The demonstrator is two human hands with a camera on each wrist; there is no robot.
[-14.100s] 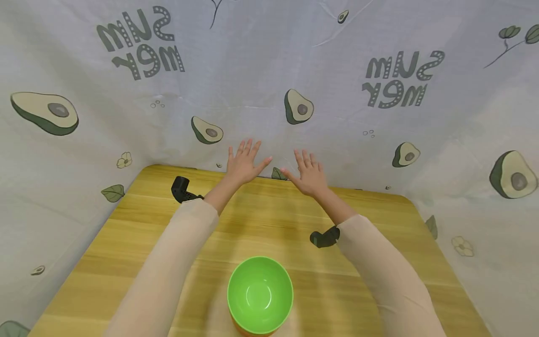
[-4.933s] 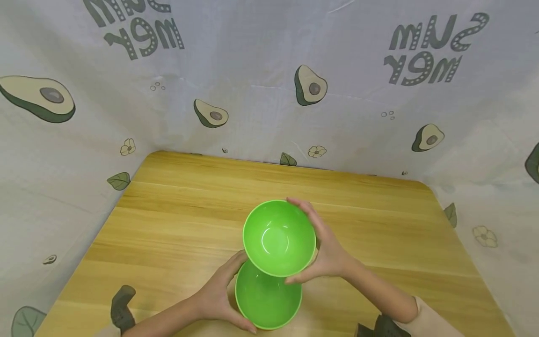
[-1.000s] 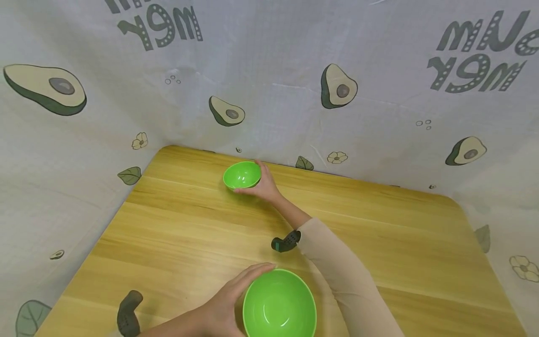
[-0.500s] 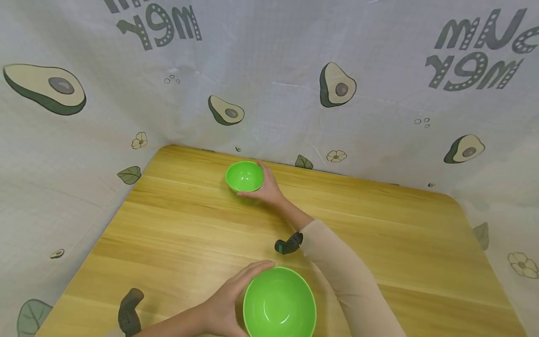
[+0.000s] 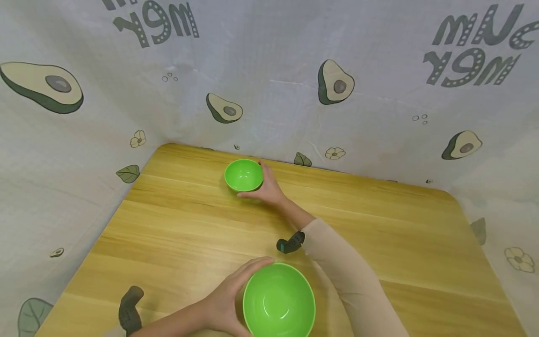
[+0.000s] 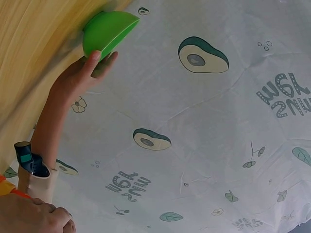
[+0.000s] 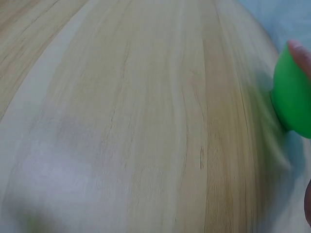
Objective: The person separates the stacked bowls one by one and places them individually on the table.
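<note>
My right hand [image 5: 269,188] holds a green bowl [image 5: 244,176] by its right side, fingers behind and thumb in front, at the back left of the wooden table. The left wrist view shows this bowl [image 6: 109,33] from the side, close over the wood with its mouth upward. At the front middle, my left hand [image 5: 225,304] curls round the left side of a second green bowl [image 5: 279,299]. Orange and yellow edges [image 6: 8,188] show by the left hand in the left wrist view. At the right edge of the right wrist view are the held bowl [image 7: 294,94] and a fingertip.
The wooden table [image 5: 168,234] ends at the back against a white cloth [image 5: 269,61] printed with avocados and letters. A black wrist mount [image 5: 290,242] sits on the right wrist and another mount [image 5: 130,309] on the left wrist.
Since 4.9 s ago the right hand has carried its green bowl from above the near bowl to the back left. Over the last second it shifts slightly right; the left hand keeps its grip.
</note>
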